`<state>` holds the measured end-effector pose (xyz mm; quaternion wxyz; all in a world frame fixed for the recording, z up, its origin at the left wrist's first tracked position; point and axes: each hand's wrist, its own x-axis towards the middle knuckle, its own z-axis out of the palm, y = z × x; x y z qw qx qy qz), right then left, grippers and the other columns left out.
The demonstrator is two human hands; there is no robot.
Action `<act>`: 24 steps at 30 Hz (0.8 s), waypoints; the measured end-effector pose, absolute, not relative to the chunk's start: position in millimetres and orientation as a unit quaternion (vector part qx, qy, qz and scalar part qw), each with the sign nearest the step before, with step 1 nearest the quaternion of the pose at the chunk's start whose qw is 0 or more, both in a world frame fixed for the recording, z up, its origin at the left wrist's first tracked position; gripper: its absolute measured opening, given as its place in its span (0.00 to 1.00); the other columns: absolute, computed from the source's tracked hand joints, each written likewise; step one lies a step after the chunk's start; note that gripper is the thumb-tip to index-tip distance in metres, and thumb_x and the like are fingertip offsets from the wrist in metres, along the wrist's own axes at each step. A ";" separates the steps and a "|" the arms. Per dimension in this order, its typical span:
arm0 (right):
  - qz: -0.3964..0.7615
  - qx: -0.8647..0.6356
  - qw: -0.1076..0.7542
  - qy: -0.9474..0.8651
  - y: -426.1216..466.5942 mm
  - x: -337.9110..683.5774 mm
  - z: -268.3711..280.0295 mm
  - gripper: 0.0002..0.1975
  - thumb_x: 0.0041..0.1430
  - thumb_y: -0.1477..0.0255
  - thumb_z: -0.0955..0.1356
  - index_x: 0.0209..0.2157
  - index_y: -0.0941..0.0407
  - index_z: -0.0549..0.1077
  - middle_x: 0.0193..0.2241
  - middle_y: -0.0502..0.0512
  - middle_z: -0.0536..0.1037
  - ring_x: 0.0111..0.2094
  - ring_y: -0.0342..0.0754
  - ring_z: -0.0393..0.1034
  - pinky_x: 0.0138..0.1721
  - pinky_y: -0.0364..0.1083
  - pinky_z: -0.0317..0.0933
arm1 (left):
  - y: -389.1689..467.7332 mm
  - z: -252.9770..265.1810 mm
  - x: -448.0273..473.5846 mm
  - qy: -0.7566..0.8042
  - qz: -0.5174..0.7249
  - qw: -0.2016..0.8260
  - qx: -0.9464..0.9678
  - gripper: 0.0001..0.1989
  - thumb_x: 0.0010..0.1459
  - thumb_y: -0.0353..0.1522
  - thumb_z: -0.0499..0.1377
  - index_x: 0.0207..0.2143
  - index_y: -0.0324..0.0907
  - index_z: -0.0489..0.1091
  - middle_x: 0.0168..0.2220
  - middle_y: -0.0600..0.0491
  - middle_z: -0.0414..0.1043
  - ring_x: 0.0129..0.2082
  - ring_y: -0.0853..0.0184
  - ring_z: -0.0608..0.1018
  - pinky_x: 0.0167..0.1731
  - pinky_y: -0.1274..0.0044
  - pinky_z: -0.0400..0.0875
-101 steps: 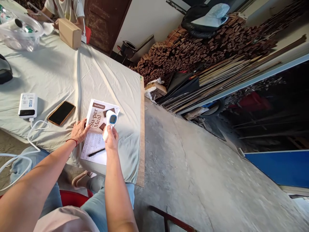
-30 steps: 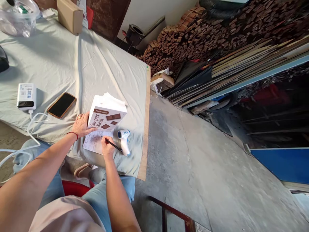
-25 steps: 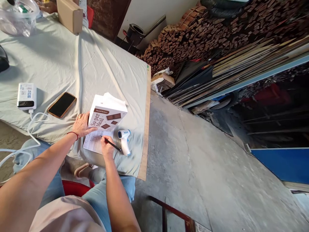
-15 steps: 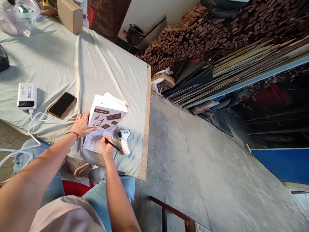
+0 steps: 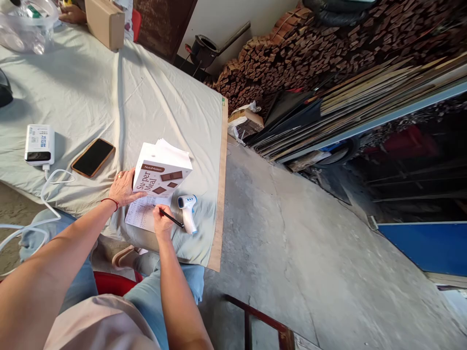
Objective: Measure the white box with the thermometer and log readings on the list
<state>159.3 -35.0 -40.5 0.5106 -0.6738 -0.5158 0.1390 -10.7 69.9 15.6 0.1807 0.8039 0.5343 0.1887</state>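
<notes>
My right hand (image 5: 162, 221) pinches a black pen (image 5: 174, 217), its tip end over a sheet of paper (image 5: 140, 215) covered in small writing. Against the lower left corner of a white box (image 5: 162, 167) printed "Su-per Meal", my left hand (image 5: 123, 188) is closed, thumb along the front and the other fingers partly hidden at the side. The box's top is open, with white flaps sticking up, and it stands just beyond the paper. Close to the right of the pen lies a white and blue infrared thermometer (image 5: 188, 214).
A phone (image 5: 93, 158) and a white power bank (image 5: 40, 145) with a cable lie to the left on the cloth-covered table (image 5: 156, 97). Farther back are a cardboard box (image 5: 105, 23), a clear plastic tub (image 5: 29, 29) and another person's hand (image 5: 73, 14). The table edge runs along the right.
The pen's rear end has tilted slightly down and right in my right hand. The view has shifted very slightly; my left hand and the box keep their places.
</notes>
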 end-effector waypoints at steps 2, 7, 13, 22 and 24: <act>0.135 -0.676 0.508 -0.517 -35.0 159.3 -41.3 0.14 0.58 0.61 0.63 0.29 0.57 0.72 0.23 0.54 0.77 0.25 0.46 0.71 0.31 0.45 0.66 | 70.0 15.7 -10.8 0.535 0.186 0.180 0.804 0.47 0.49 0.55 0.61 0.62 0.37 0.53 0.54 0.41 0.67 0.54 0.46 0.68 0.54 0.59 0.60; 0.132 -0.685 0.508 -0.505 -35.5 159.0 -43.1 0.16 0.60 0.60 0.61 0.30 0.57 0.71 0.24 0.55 0.77 0.25 0.47 0.71 0.31 0.46 0.66 | 70.2 15.3 -10.9 0.539 0.181 0.181 0.802 0.48 0.48 0.56 0.61 0.63 0.38 0.52 0.54 0.41 0.67 0.54 0.46 0.67 0.55 0.59 0.59; 0.136 -0.690 0.499 -0.506 -35.6 158.1 -42.5 0.15 0.59 0.61 0.62 0.31 0.57 0.72 0.25 0.55 0.78 0.26 0.47 0.71 0.32 0.46 0.67 | 70.5 13.8 -11.0 0.537 0.183 0.175 0.805 0.48 0.49 0.57 0.60 0.63 0.38 0.52 0.55 0.42 0.66 0.54 0.47 0.67 0.55 0.60 0.59; 0.138 -0.690 0.497 -0.508 -35.5 158.1 -38.3 0.14 0.58 0.61 0.62 0.29 0.56 0.71 0.23 0.54 0.77 0.25 0.46 0.70 0.30 0.45 0.66 | 70.7 15.4 -10.5 0.532 0.190 0.190 0.803 0.46 0.48 0.55 0.61 0.62 0.40 0.53 0.54 0.41 0.66 0.55 0.46 0.67 0.55 0.58 0.59; 0.141 -0.689 0.501 -0.505 -35.7 157.8 -37.6 0.14 0.57 0.61 0.62 0.29 0.56 0.71 0.23 0.54 0.77 0.25 0.46 0.70 0.30 0.45 0.66 | 70.6 15.1 -10.6 0.532 0.193 0.193 0.802 0.46 0.48 0.55 0.61 0.62 0.41 0.53 0.54 0.42 0.66 0.55 0.47 0.67 0.55 0.58 0.59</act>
